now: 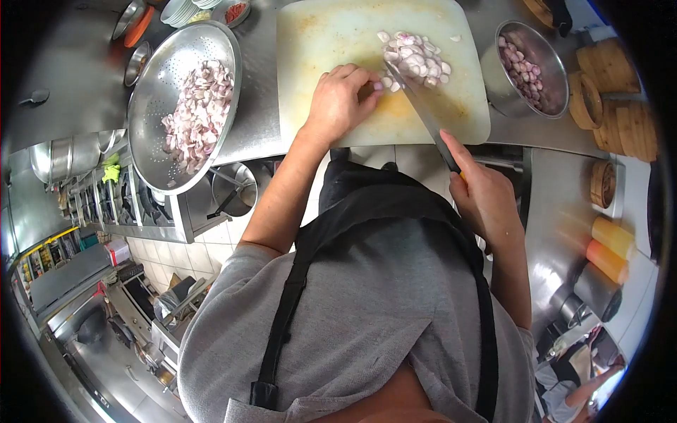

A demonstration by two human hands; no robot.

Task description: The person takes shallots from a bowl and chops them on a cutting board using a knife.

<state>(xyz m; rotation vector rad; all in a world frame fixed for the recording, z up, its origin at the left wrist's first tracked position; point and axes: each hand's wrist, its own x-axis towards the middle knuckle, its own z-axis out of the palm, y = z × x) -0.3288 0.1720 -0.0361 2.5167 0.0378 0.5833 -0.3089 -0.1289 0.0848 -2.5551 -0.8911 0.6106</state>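
Observation:
My right hand (484, 197) is closed round the handle of a kitchen knife (423, 113), its long blade slanting over the white cutting board (317, 35). My left hand (343, 101) rests on the board with curled fingers, pinching a small pinkish shallot (378, 86) just left of the knife tip. Beyond the blade lies a pile of pale purple shallot pieces (416, 58), a few touching the steel. To the left, a big perforated metal colander (151, 92) holds many cut shallots (201, 116). At the right, a metal pot (493, 81) contains whole-looking shallots (522, 74).
Stacked white bowls (180, 10) and a small dish of red pieces (236, 12) stand at the far left. Bamboo steamers (610, 67) and squeeze bottles (608, 261) line the right side. A stove (134, 204) is behind on the left; another person (568, 384) appears lower right.

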